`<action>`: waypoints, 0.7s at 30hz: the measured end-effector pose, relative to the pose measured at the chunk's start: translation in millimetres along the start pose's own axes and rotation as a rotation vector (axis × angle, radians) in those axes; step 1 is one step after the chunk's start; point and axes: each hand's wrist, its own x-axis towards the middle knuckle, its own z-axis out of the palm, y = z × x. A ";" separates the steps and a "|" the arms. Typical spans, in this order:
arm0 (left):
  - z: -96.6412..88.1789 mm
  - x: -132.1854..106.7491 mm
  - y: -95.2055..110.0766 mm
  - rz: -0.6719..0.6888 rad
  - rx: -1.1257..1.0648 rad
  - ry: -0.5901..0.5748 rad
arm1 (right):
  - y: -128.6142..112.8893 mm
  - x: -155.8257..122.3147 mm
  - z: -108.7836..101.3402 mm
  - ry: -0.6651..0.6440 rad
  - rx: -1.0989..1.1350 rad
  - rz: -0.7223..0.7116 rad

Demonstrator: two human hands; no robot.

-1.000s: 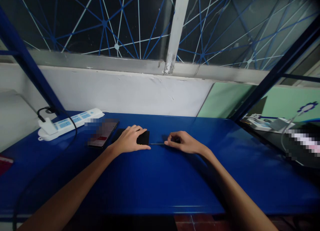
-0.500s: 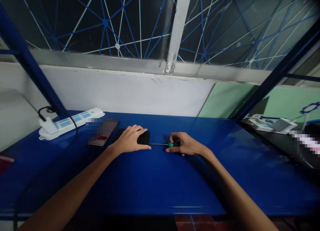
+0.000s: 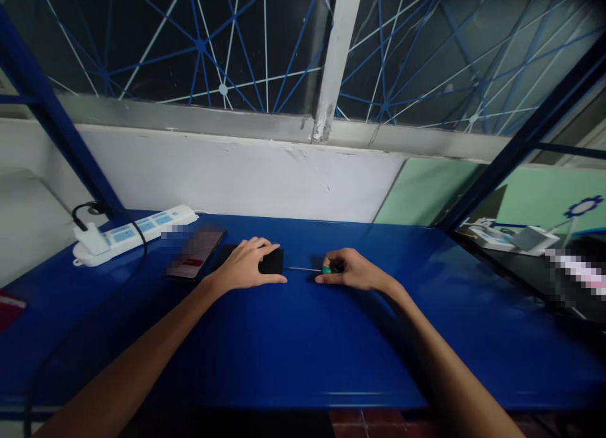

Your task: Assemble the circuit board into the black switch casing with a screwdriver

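My left hand (image 3: pixel 243 264) is wrapped over a flat black box-like object (image 3: pixel 273 260) lying on the blue table, thumb along the near side and fingers along the far side. Its left part is mostly hidden under the hand. In the fingers of my right hand (image 3: pixel 353 271) is a screwdriver (image 3: pixel 326 271) with a green and black handle. The thin metal shaft points left, and its tip is just off the right end of the black object. A small gap seems to separate the two.
Left of my left hand lies a phone (image 3: pixel 196 255), partly blurred out. Behind it stands a white power strip (image 3: pixel 142 226) with a plugged-in charger (image 3: pixel 92 238) and a black cable (image 3: pixel 142 242). Blue frame posts rise at both sides of the blue table (image 3: pixel 303 343).
My right hand has shifted slightly, drawing the screwdriver a little right and farther back, its tip off the black object's end. My left hand stays in place.
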 end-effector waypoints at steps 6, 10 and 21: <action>-1.7 1.5 8.7 0.053 -0.128 0.153 | -0.2 2.0 1.0 0.115 -0.042 -0.017; 2.9 2.8 13.8 0.134 -0.137 0.199 | -2.7 2.7 4.1 0.108 -0.047 -0.039; 8.1 4.4 3.6 0.105 0.003 0.330 | -2.4 2.1 4.2 0.141 -0.037 -0.048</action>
